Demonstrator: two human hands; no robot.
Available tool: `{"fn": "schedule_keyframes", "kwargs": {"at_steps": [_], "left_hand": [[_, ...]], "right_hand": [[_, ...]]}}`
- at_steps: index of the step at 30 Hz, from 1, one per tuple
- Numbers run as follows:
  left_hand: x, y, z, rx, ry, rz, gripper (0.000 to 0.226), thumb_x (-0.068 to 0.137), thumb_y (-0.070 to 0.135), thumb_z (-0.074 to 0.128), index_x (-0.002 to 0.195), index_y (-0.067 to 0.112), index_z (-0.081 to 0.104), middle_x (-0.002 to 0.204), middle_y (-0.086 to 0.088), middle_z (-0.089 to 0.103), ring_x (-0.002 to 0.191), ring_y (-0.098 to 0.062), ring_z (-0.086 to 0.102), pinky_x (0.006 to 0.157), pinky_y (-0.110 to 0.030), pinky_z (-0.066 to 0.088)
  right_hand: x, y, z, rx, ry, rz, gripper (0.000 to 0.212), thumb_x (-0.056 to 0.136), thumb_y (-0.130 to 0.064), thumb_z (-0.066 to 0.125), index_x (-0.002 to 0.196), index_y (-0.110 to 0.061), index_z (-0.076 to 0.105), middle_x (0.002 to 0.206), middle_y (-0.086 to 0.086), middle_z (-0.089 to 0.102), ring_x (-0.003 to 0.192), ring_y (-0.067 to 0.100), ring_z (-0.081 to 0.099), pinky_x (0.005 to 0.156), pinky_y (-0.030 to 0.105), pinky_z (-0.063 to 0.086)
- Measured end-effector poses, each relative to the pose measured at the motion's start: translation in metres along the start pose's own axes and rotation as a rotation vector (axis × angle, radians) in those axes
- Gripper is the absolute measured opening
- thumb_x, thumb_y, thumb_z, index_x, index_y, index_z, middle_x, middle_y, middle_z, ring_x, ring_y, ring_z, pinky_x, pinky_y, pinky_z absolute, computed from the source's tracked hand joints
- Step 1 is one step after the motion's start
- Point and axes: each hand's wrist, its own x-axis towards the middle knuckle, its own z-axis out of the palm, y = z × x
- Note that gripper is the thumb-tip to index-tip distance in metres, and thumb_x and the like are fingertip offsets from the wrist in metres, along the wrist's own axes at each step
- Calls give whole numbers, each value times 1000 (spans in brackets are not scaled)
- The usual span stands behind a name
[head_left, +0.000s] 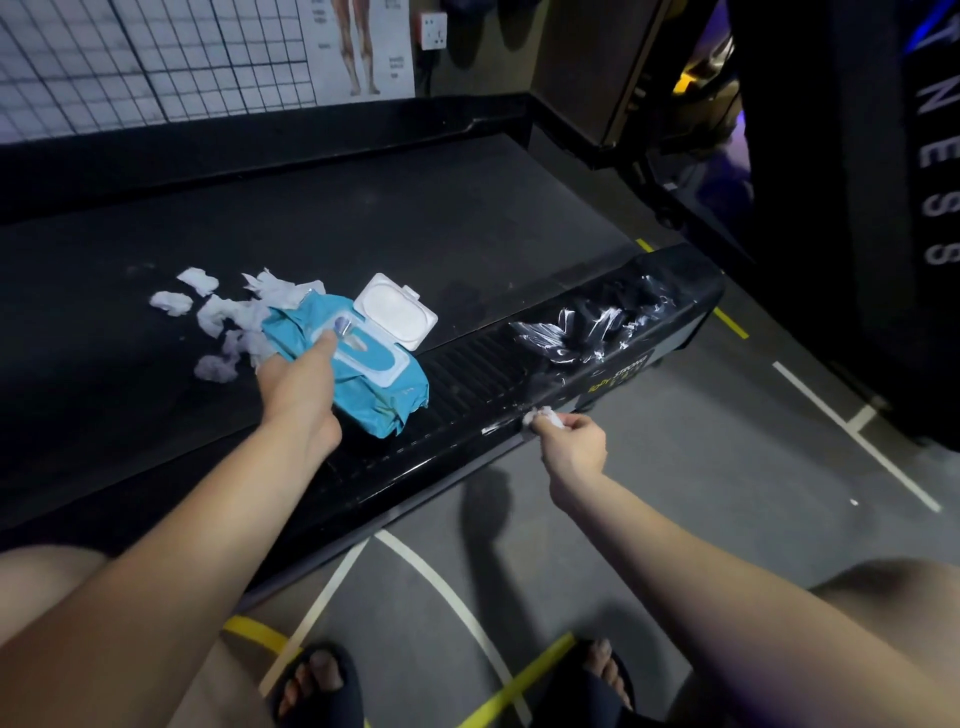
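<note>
Indoors, a grey lined floor (701, 415) holds a treadmill with a matte black belt (415, 218) and a ribbed, glossy side rail (467, 364) smeared white. On the belt, the left hand (298, 384) apparently grips a soft blue wipe pack (374, 384), thumb on top. The right hand (571, 441) pinches 1 crumpled white wipe (543, 415) against the rail.

Pale letters "NESS" run down the tall black upright panel (935, 156) at two o'clock. Blurred yellow lettering, seemingly "STRONG", stands on the glossy black treadmill side rail (621, 376) at four o'clock.

Wall socket (434, 30), anatomy poster (358, 47) and wire grid (156, 57) behind; yellow floor line (731, 323) rightward.
</note>
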Motion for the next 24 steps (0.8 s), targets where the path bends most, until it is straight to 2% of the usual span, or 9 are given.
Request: {"fn": "schedule_keyframes", "kwargs": {"at_steps": [4,8,15,21,24], "left_hand": [[0,1,-4,-3,5,-10,32,100,18,74,131,14,65,112,-5,78,91,-22,80,66,-38,66],[3,-1,-6,-4,10,-7,33,101,17,73,133,13,65,113,-5,78,90,-21,80,60,-35,64],[7,-2,-5,-15,13,-6,32,101,16,72,133,13,65,111,-4,78,84,-17,80,59,-33,64],[2,0,-1,-28,2,-5,35,102,16,72,135,11,63,111,-5,78,89,-20,80,63,-36,65],[-4,2,-1,-36,-4,-14,32,102,15,71,133,12,64,109,-4,77,86,-18,79,59,-34,64]], "right_hand": [[21,-6,-16,9,43,9,24,70,-25,85,82,-9,72,80,12,74,65,22,62,61,26,48],[24,-9,-13,-27,23,-2,19,72,-18,83,82,-7,72,76,9,70,65,20,58,58,24,43],[8,0,9,-113,10,-13,16,82,-22,75,80,-11,64,82,9,70,73,23,60,66,27,41],[-16,7,9,-157,-171,-86,17,77,-29,76,76,-12,72,70,0,75,75,20,71,61,25,50],[-30,5,1,-213,-166,-174,21,70,-34,75,80,-18,66,73,-1,72,76,24,71,69,37,59]]}}
